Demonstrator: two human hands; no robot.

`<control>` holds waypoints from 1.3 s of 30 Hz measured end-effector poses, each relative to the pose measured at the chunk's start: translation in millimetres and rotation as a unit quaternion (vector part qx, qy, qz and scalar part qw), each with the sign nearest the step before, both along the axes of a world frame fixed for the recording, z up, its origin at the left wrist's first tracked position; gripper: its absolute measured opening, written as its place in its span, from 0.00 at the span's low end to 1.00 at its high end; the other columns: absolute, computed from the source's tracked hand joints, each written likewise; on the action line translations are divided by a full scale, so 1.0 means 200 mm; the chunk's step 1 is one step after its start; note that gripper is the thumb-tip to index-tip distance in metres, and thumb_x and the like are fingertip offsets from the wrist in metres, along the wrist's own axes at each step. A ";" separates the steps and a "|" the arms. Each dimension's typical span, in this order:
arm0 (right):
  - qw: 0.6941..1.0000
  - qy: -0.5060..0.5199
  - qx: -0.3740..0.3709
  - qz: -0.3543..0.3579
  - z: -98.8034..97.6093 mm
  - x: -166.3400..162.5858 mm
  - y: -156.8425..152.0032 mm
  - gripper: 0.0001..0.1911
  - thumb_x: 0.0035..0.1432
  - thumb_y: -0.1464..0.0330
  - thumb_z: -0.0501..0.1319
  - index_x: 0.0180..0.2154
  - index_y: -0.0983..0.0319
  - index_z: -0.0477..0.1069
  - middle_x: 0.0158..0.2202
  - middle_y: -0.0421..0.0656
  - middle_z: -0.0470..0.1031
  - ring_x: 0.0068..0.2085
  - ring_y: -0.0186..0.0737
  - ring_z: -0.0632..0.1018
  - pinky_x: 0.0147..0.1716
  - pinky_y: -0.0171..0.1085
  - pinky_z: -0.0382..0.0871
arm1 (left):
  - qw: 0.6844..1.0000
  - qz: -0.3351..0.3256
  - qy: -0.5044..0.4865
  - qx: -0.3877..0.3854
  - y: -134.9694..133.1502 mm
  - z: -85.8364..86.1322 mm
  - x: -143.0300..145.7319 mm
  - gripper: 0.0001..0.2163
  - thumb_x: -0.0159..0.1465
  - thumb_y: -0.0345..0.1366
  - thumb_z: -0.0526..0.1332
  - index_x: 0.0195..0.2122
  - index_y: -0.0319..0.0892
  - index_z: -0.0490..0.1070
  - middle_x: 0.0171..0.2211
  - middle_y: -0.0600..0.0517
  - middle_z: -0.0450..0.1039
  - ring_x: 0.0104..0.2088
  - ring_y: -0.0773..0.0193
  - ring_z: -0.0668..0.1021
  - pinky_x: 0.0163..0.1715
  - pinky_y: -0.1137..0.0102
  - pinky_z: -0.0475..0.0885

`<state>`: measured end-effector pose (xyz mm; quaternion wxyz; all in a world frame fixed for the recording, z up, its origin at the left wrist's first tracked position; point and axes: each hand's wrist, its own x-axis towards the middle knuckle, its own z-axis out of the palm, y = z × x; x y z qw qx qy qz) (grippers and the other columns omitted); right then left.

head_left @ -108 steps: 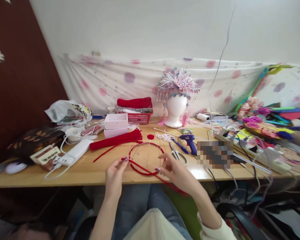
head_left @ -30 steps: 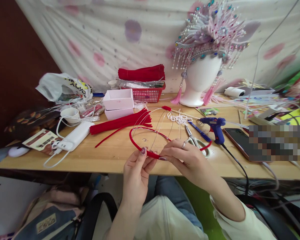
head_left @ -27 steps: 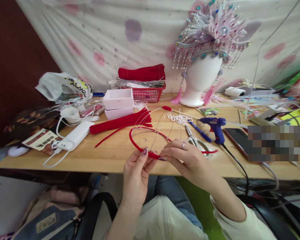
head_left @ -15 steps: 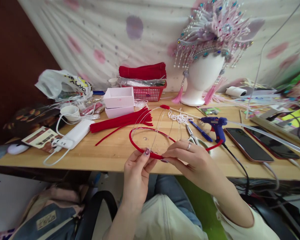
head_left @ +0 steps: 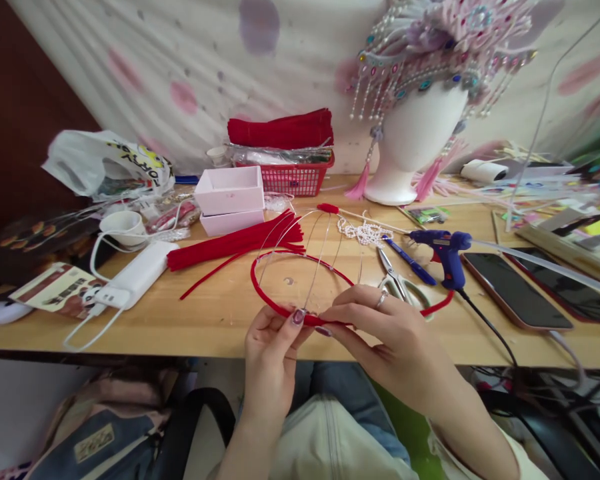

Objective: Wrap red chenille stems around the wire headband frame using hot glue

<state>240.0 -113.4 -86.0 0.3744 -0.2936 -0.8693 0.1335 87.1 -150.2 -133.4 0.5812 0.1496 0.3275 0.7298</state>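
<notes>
Table (head_left: 220, 327): front edge close by the work, bare wood at left. Frame (head_left: 254, 277): near that edge (far side resting or lifted, cannot tell). Right hand (head_left: 395, 340) pinches the red strip (head_left: 437, 307); left hand (head_left: 270, 353), just beside, clamps the frame's near side. Step, judged: wrapping it. Glue gun (head_left: 445, 252) and scissors (head_left: 392, 270) crowd the right. Loose end pokes past right hand; next turn likely calls for steady left pinch, swing room.

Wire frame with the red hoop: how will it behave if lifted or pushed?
The wire frame is probably light, being mostly open. Its thin ribs may bend if pushed. The red hoop seems fairly stiff, its curve smooth.
</notes>
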 end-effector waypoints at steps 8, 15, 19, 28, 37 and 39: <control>0.996 0.068 -0.047 -0.021 -0.11 0.00 0.01 0.08 0.62 0.79 0.63 0.38 0.62 0.78 0.35 0.43 0.79 0.35 0.34 0.81 0.33 0.30 0.75 | 0.991 0.055 0.070 -0.101 0.00 -0.04 0.03 0.18 0.51 0.36 0.79 0.38 0.40 0.74 0.29 0.52 0.84 0.30 0.65 0.86 0.33 0.76 0.81; 0.994 0.088 -0.059 -0.019 -0.16 -0.02 0.02 0.08 0.62 0.79 0.64 0.40 0.62 0.77 0.39 0.45 0.81 0.39 0.34 0.83 0.38 0.29 0.77 | 0.936 0.159 0.284 -0.130 -0.05 -0.06 -0.01 0.16 0.58 0.38 0.75 0.33 0.46 0.65 0.27 0.55 0.84 0.30 0.59 0.87 0.31 0.73 0.82; 0.994 0.087 -0.067 0.000 -0.16 -0.04 0.01 0.07 0.63 0.78 0.64 0.41 0.62 0.77 0.37 0.45 0.83 0.36 0.35 0.83 0.36 0.31 0.79 | 0.913 0.190 0.329 -0.150 -0.06 -0.05 0.02 0.10 0.59 0.40 0.74 0.34 0.46 0.74 0.28 0.55 0.84 0.29 0.62 0.87 0.31 0.77 0.81; 0.999 0.022 -0.038 -0.030 -0.18 -0.04 0.00 0.06 0.66 0.75 0.60 0.39 0.61 0.76 0.38 0.46 0.85 0.32 0.40 0.84 0.29 0.36 0.78 | 0.919 0.185 0.325 -0.128 -0.08 -0.01 0.05 0.07 0.58 0.38 0.74 0.36 0.47 0.81 0.33 0.50 0.86 0.34 0.57 0.87 0.35 0.71 0.83; 0.998 -0.019 -0.020 -0.049 -0.20 -0.06 -0.01 0.11 0.71 0.74 0.55 0.38 0.63 0.75 0.37 0.47 0.86 0.31 0.38 0.84 0.29 0.34 0.77 | 0.884 0.157 0.418 -0.141 -0.07 -0.03 0.01 0.06 0.57 0.29 0.73 0.35 0.48 0.84 0.35 0.51 0.87 0.34 0.60 0.87 0.37 0.75 0.82; 0.998 -0.024 -0.023 -0.054 -0.22 -0.07 -0.01 0.11 0.71 0.74 0.55 0.38 0.64 0.75 0.37 0.47 0.86 0.31 0.38 0.84 0.29 0.34 0.76 | 0.875 0.154 0.432 -0.153 -0.06 -0.03 0.01 0.06 0.57 0.28 0.73 0.34 0.47 0.85 0.34 0.50 0.86 0.34 0.60 0.87 0.36 0.75 0.81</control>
